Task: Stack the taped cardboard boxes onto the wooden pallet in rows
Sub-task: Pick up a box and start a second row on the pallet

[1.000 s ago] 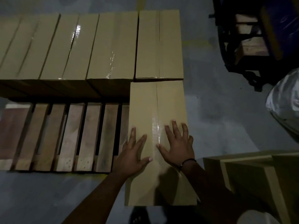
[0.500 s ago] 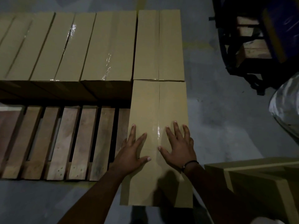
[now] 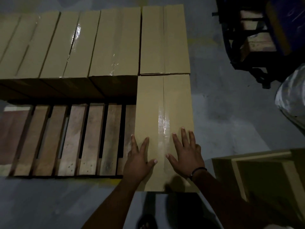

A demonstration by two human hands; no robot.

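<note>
Nearest the camera, the left hand (image 3: 138,161) and right hand (image 3: 186,154) are laid flat with fingers straight and spread, nothing clasped, on the long tan taped cardboard box (image 3: 163,113). This box is set over the right end of the brown slatted wooden pallet (image 3: 92,138). Its far end is butted against another tan box (image 3: 165,40), beside a row of tan taped boxes (image 3: 115,43).
</note>
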